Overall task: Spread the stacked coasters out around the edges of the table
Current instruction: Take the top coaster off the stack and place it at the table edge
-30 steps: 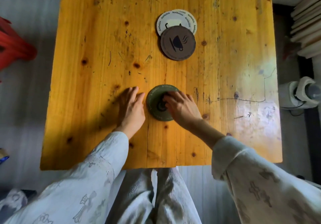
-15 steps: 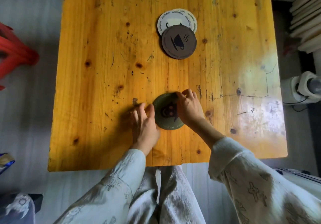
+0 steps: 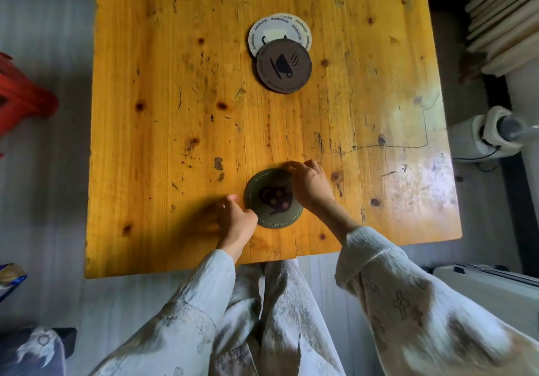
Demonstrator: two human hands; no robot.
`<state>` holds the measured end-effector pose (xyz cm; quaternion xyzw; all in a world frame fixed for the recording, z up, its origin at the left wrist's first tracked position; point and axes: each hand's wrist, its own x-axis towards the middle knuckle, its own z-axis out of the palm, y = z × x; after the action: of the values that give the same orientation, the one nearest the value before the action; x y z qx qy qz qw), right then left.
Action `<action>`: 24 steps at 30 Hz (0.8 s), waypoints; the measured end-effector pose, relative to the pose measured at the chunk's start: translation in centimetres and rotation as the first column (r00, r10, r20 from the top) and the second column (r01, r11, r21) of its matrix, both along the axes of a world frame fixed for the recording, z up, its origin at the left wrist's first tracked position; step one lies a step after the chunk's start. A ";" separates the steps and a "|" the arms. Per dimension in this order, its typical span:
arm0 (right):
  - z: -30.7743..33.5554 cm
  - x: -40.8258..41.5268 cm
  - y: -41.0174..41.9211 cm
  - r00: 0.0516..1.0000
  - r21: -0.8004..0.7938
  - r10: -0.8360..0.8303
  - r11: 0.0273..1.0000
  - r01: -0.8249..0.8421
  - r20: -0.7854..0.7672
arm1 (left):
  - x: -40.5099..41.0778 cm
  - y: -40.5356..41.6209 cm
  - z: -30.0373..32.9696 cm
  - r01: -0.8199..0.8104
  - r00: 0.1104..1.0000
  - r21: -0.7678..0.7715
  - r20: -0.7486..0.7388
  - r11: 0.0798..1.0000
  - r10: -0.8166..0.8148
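A round green coaster [image 3: 272,199] with a dark teapot print lies on the wooden table [image 3: 175,84], near the front edge. My right hand [image 3: 309,184] grips its far right rim with bent fingers. My left hand [image 3: 236,219] touches its near left rim, fingers curled; I cannot tell whether more coasters lie stacked under the green one. Further back, a brown coaster [image 3: 284,66] with a cup print overlaps a white coaster [image 3: 277,28].
A red plastic stool [image 3: 20,98] stands on the floor to the left. Stacked wooden boards [image 3: 501,19] and a white appliance [image 3: 490,133] are on the right. My legs are below the table's front edge.
Both hands shifted on the green coaster: the right moved from its centre to its far right rim, the left from flat on the table to its near left rim. The teapot print is now uncovered.
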<state>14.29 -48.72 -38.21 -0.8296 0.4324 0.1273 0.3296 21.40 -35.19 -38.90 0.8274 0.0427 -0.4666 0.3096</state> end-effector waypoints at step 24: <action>0.8 -4.7 2.4 0.974 0.190 -0.224 0.955 0.228 -0.042 | -2.4 0.6 0.8 0.183 0.983 -0.142 0.022 0.973 -0.182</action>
<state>9.64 -46.36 -37.46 -0.7373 0.5132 0.1388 0.4169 18.97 -34.54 -38.08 0.8055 -0.0685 -0.4912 0.3243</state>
